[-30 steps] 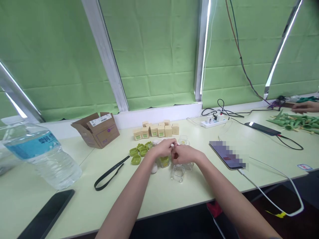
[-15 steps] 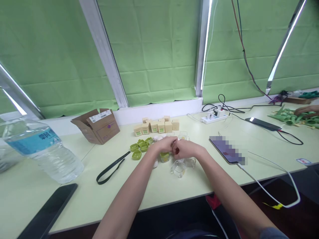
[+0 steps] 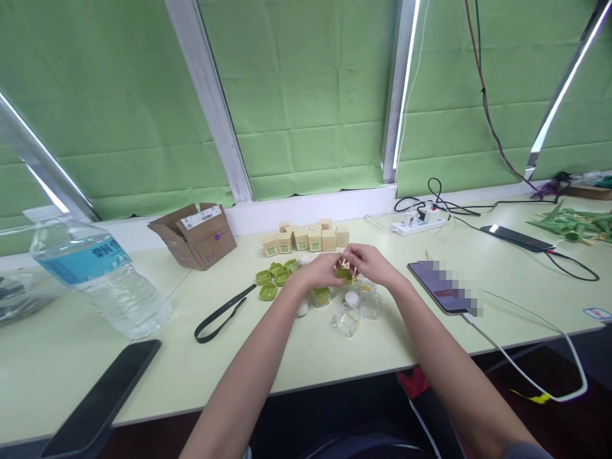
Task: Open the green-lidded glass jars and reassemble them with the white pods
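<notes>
Far left is the bottle (image 3: 100,277) and, nearer me, a phone (image 3: 105,395), probably set aside to leave elbow room. The box (image 3: 205,241) sits open behind the strap (image 3: 220,317). Green cups (image 3: 268,293) cluster just left of my hands, within easy reach, I judge; cartons (image 3: 314,240) stand grouped behind them. My left hand (image 3: 324,270) is closed on a green piece (image 3: 343,274) between my hands, seemingly to steady it while my right hand (image 3: 368,262) meets its top; whether those right fingers pinch anything I cannot tell. Clear cases (image 3: 370,306) lie just below, likely kept close for handling.
</notes>
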Demonstrator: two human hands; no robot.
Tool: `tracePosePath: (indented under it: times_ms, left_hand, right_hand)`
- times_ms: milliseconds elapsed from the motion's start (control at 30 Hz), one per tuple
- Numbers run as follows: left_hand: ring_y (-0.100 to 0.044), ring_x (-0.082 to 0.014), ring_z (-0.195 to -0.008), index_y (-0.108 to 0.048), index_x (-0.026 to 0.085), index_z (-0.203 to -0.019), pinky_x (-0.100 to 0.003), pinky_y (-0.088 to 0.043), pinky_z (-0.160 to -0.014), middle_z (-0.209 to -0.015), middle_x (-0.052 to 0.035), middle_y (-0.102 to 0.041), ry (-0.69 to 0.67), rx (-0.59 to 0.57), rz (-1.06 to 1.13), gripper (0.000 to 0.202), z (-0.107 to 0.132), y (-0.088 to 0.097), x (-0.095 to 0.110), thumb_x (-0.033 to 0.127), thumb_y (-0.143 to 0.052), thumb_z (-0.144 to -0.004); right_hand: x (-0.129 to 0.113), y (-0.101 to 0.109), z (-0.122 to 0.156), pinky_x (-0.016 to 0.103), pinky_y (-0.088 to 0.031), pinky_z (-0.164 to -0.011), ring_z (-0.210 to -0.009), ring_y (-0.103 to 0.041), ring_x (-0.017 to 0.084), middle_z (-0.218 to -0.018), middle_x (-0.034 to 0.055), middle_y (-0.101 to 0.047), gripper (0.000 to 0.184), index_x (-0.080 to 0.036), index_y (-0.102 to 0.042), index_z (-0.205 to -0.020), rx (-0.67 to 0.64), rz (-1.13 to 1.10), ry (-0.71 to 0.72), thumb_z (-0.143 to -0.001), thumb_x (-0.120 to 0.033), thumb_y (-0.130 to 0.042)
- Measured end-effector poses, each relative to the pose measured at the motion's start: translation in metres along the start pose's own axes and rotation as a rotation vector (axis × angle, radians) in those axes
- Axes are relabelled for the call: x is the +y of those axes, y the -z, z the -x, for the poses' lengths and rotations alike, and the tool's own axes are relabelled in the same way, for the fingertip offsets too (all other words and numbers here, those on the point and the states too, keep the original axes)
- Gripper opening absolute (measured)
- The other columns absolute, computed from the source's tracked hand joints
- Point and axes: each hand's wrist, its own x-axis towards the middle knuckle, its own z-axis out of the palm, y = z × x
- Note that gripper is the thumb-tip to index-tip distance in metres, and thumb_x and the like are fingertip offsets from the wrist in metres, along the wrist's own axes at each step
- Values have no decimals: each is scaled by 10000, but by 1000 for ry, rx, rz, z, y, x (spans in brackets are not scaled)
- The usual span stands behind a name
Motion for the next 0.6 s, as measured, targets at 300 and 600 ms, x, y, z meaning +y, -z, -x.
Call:
tracePosePath:
  times_ms: [300, 600]
  left_hand:
    - [-603, -182, -945, -630, 210, -1198, -347, -523, -898, -1172, -85, -531, 94, 548, 185, 461, 46, 8, -21, 318, -689, -754]
    - [-666, -181, -923, -586, 218, -1205, -342, -554, -856, -1250, -76, -626, 107, 616, 451, 506, 64, -7, -31, 379, -731, -747]
  right_hand:
    - [-7, -26, -10, 322, -614, -672, -685, -714, 185, -740, 39, -696, 503, -155, -654, -815, 176, -622, -155, -612, -588, -808]
    - [-21, -37, -1, 235, -493, -577, -606, -606, 113, -681, 8, -675, 373, -128, -707, -861, 26, -507, -54, -671, -437, -795]
